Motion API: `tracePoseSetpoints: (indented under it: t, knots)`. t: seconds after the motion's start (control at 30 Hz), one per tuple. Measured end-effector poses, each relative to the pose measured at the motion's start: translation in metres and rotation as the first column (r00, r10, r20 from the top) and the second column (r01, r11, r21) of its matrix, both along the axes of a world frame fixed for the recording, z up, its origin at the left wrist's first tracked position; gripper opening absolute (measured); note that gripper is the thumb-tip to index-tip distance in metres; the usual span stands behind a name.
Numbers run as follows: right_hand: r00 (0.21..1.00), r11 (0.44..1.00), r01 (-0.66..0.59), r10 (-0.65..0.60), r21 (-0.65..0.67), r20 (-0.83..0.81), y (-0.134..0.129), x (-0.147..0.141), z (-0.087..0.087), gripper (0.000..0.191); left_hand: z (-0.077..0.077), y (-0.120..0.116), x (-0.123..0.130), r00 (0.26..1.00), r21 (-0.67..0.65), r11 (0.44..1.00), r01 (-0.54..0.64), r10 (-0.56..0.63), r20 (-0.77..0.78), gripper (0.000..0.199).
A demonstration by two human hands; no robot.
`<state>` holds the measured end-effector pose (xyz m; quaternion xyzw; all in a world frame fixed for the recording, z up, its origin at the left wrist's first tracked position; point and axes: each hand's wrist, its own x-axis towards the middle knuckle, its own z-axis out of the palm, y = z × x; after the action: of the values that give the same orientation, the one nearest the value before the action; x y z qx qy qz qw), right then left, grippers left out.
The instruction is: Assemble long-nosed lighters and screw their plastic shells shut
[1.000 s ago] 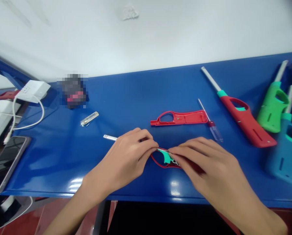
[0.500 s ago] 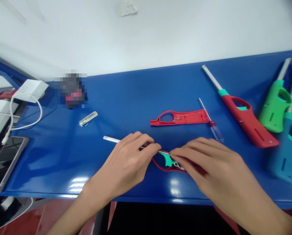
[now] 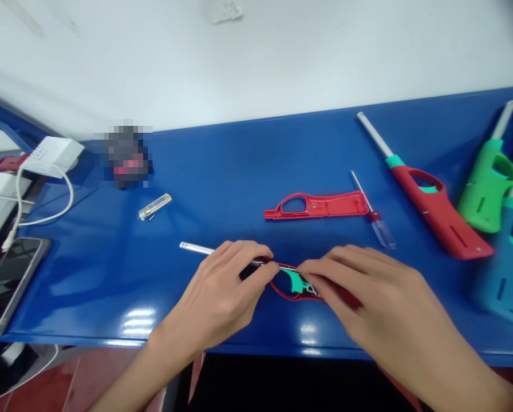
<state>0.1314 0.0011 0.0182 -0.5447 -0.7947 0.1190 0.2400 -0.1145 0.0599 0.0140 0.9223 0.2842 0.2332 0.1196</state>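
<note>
An opened red gas lighter [image 3: 287,296] lies near the front of the blue table, its green trigger [image 3: 296,281] and inner parts exposed. Its silver barrel [image 3: 195,248] points left from under my left hand [image 3: 231,286], whose thumb and fingers pinch the lighter where barrel and body meet. My right hand [image 3: 368,286] is closed on the body's handle end, thumb and fingertips by the thin rod beside the trigger. The fingers cover much of the handle. Behind the hands lies the loose red half-shell [image 3: 325,206], inner side up.
A screwdriver [image 3: 374,217] lies beside the half-shell. Whole lighters in red [image 3: 441,212], green [image 3: 482,191] and blue [image 3: 508,263] lie at the right. A small clear fuel tank [image 3: 156,206] lies left of centre. A phone [image 3: 14,283] and white charger [image 3: 54,157] occupy the left end.
My left hand has shifted very slightly down and left along the lighter. The right hand keeps nearly the same grip, and the other things stay put; the view has moved a little.
</note>
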Motion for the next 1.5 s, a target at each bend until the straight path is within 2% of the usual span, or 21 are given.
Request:
tracePoseSetpoints:
  t: [0.2, 0.37, 0.5, 0.67, 0.8, 0.97, 1.17, 1.3, 1.5]
  knots:
    - [1.0, 1.0, -0.004, 0.003, -0.025, -0.013, -0.002, 0.001, -0.001, 0.014, 0.0, -0.001, -0.001, 1.0, -0.04, 0.999, 0.015, -0.014, 0.022, 0.023]
    - [1.0, 1.0, -0.023, 0.024, -0.02, 0.011, -0.004, 0.002, -0.003, 0.022, 0.0, -0.004, -0.001, 0.997, -0.107, 0.994, 0.009, 0.0, 0.077, 0.024]
    - [0.999, 0.999, -0.036, 0.037, -0.024, 0.029, -0.009, 0.003, -0.001, 0.031, -0.002, -0.007, -0.001, 0.995, -0.096, 0.995, -0.008, 0.017, 0.098, 0.026]
    - [0.996, 0.997, -0.066, 0.068, -0.04, 0.062, -0.019, 0.006, 0.001, 0.032, -0.005, -0.013, 0.0, 0.994, -0.094, 0.995, -0.017, 0.027, 0.104, 0.026]
    - [0.993, 0.997, -0.072, 0.075, -0.039, 0.091, -0.033, 0.009, -0.004, 0.041, -0.007, -0.019, 0.0, 0.993, -0.114, 0.993, -0.027, 0.04, 0.115, 0.027]
    - [0.995, 0.998, -0.062, 0.064, -0.022, 0.08, -0.044, 0.011, -0.014, 0.054, -0.005, -0.026, -0.002, 0.99, -0.144, 0.989, -0.043, 0.061, 0.128, 0.028]
    - [1.0, 1.0, -0.006, 0.006, -0.003, -0.002, -0.046, 0.007, -0.018, 0.051, -0.005, -0.027, -0.005, 0.993, -0.102, 0.995, -0.024, 0.036, 0.115, 0.03]
    - [0.999, 1.0, 0.024, -0.024, -0.003, -0.042, -0.047, 0.008, -0.021, 0.05, -0.006, -0.027, -0.005, 0.992, -0.121, 0.992, -0.024, 0.038, 0.118, 0.028]
    - [0.998, 1.0, 0.018, -0.019, -0.021, -0.055, -0.051, 0.011, -0.023, 0.061, -0.005, -0.026, -0.004, 0.992, -0.135, 0.991, -0.021, 0.037, 0.118, 0.029]
